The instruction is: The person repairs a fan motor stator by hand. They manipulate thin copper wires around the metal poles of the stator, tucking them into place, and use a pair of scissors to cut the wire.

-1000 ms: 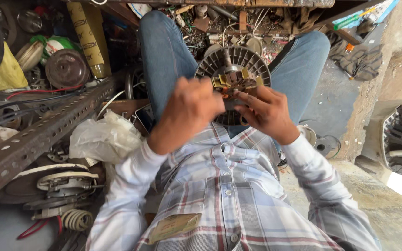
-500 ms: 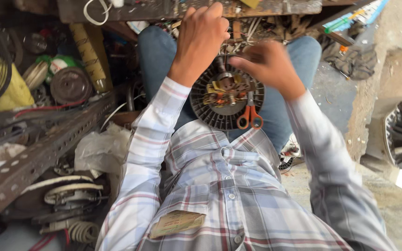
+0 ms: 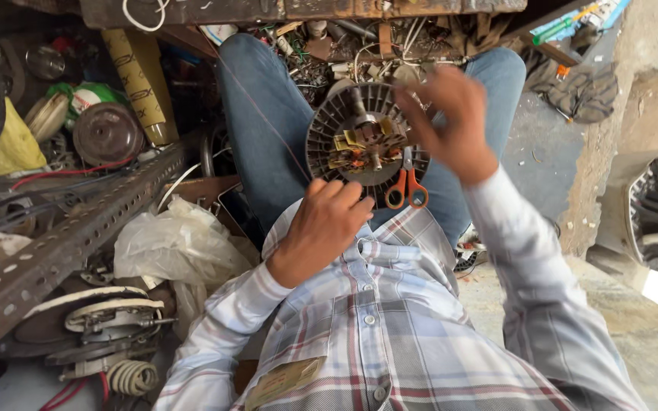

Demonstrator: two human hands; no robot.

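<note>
A round dark finned motor part (image 3: 336, 133) with copper windings at its centre rests on my lap, between my jeans-clad thighs. Orange-handled scissors (image 3: 407, 186) lie on its lower right edge. My left hand (image 3: 320, 228) sits at the part's lower left rim, fingers curled. A thin wire (image 3: 264, 118) runs taut across my left thigh down to those fingers. My right hand (image 3: 451, 122) hovers over the part's right side, blurred, fingers spread, holding nothing.
A perforated metal angle bar (image 3: 62, 243) crosses the left. Beside it lie a crumpled plastic bag (image 3: 173, 243), wound motor parts (image 3: 100, 327), a yellow roll (image 3: 135, 72) and a brown disc (image 3: 107, 135). A cluttered wooden bench edge (image 3: 306, 9) runs along the top.
My left hand has dropped from the bench edge to the part's lower left rim. My right hand has moved from the upper rim to the right side. The view has tilted.
</note>
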